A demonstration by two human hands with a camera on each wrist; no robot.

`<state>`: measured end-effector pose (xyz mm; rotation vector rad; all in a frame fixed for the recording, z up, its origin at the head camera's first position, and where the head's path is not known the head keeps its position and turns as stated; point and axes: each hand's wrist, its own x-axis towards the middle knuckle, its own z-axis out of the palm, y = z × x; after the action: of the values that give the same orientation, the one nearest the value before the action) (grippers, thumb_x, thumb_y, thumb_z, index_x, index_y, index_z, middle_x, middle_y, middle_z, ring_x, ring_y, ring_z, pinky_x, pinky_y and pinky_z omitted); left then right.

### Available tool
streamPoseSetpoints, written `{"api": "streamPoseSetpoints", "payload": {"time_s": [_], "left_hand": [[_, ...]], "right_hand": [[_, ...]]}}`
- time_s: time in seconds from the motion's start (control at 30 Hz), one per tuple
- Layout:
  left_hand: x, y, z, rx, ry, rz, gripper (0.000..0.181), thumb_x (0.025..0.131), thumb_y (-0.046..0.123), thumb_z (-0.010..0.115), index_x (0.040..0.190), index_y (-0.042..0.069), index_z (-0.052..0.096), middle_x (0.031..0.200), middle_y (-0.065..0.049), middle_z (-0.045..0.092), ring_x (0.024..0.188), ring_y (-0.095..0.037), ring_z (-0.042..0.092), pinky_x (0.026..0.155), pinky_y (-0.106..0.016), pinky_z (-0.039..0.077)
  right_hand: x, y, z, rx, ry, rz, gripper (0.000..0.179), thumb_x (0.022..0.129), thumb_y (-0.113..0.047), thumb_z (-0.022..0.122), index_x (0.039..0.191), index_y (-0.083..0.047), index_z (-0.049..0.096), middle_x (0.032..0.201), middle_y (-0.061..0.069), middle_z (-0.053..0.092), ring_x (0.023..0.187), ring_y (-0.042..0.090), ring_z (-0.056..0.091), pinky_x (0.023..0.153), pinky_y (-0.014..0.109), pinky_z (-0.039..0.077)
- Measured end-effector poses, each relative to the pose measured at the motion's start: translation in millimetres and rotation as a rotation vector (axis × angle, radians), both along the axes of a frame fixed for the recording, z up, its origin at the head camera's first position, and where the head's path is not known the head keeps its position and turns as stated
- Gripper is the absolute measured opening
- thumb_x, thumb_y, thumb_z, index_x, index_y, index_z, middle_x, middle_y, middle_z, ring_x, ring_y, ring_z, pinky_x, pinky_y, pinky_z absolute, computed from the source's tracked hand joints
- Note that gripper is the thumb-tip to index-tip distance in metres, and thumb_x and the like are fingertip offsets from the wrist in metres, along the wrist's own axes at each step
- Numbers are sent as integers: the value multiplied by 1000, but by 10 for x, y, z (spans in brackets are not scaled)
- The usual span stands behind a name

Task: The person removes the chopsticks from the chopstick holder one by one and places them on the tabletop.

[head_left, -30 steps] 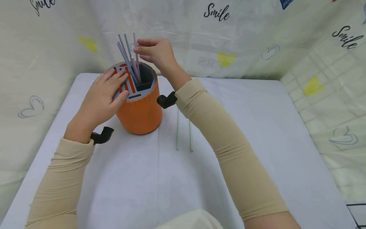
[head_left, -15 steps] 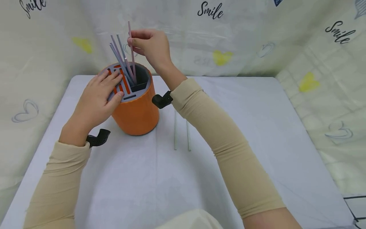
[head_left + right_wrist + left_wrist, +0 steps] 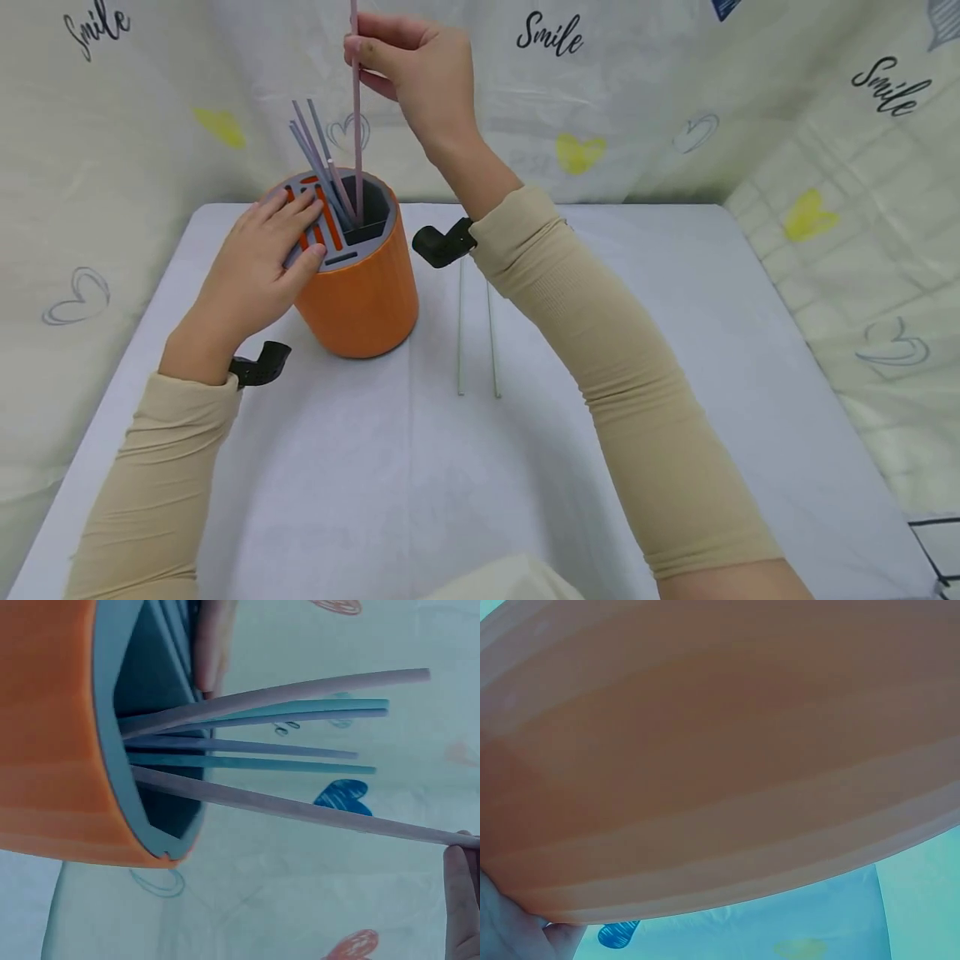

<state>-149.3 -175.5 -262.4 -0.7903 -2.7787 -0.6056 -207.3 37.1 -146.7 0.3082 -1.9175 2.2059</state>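
Pink stick (image 3: pixel 357 117): you have it pinched near its upper part between the thumb and fingers of your right hand (image 3: pixel 431 71), which is raised above and behind the holder. The stick stands nearly upright, its lower part inside the large dark compartment of the orange holder (image 3: pixel 360 312); its top end runs out of the head view. I cannot tell whether its foot touches the compartment's floor.

Your left hand (image 3: pixel 247 267) lies on the top of that holder with its fingers extended over the slotted grey insert (image 3: pixel 369 248), the thumb set apart from them near the front; it has nothing pinched. The left wrist view is mostly filled by the holder's orange wall.

In the same compartment, five other sticks (image 3: pixel 255 746) show in the right wrist view, in pinkish, lilac and bluish tones. From your head they lean to the left, their upper ends apart from the one you hold.

Right of the holder, two thin pale green sticks (image 3: pixel 461 342) lie side by side on the white table (image 3: pixel 322 467), apart from each other. Behind the table hangs a pale backdrop (image 3: pixel 637 92) with "Smile" lettering and hearts. Beige sleeves (image 3: pixel 615 367) cover both your forearms.
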Motion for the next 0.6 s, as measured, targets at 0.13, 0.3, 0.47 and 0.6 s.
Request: {"api": "streamPoseSetpoints", "payload": {"time_s": [0.13, 0.3, 0.47, 0.6], "left_hand": [[-12, 18, 2, 18, -4, 3, 51, 96, 30, 39, 141, 6, 39, 148, -12, 35, 142, -29, 17, 118, -41, 6], [-25, 35, 0, 27, -20, 16, 53, 95, 32, 39, 141, 7, 39, 149, -9, 34, 143, -27, 17, 118, -43, 6], [-19, 14, -19, 20, -25, 26, 53, 95, 32, 38, 142, 7, 38, 149, -9, 33, 143, -28, 16, 118, -44, 6], [-14, -3, -26, 27, -18, 26, 53, 95, 32, 39, 142, 7, 38, 149, -9, 33, 142, -28, 17, 117, -46, 7]], "right_hand": [[75, 107, 140, -31, 54, -55, 20, 84, 1, 62, 102, 7, 65, 93, 16, 66, 86, 19, 67, 77, 17, 53], [113, 249, 295, -106, 132, -117, 20, 86, 3, 58, 106, 6, 59, 95, 12, 62, 90, 20, 65, 78, 17, 53], [56, 419, 296, -135, 172, -143, 18, 85, 3, 59, 103, 4, 61, 91, 9, 61, 88, 21, 63, 79, 20, 54], [32, 580, 294, -210, 153, -179, 10, 83, 3, 62, 93, 0, 63, 82, 7, 60, 81, 21, 61, 78, 24, 55]]}}
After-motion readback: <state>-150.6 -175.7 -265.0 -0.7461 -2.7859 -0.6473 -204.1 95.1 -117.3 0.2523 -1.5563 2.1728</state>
